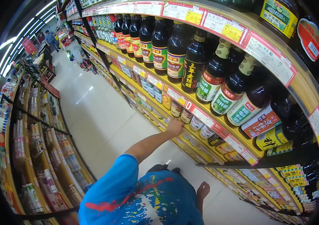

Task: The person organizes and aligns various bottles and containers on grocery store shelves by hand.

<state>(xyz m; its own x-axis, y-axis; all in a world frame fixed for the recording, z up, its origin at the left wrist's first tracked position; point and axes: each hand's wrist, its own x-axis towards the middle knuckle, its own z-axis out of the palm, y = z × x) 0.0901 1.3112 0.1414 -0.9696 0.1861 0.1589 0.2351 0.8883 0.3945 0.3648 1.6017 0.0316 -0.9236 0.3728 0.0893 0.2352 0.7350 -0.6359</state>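
My left hand (175, 127) reaches out to the lower shelf, its fingers curled and partly hidden at the front of the row. Just past it stand small jars with brown labels, one jar (175, 108) behind the knuckles and another jar (185, 116) to the right. Whether the fingers touch either jar I cannot make out. Low at my side hangs my right hand (203, 190), fingers loosely bent with a gap at the thumb and nothing held. White-labelled cans (196, 123) continue the row to the right.
Above the jars, a shelf holds dark sauce and vinegar bottles (176, 52), with price tags (204, 117) along its edge. Across the tiled aisle floor (92, 101) runs another stocked shelf unit (39, 146). A person in blue (50, 39) is far down the aisle.
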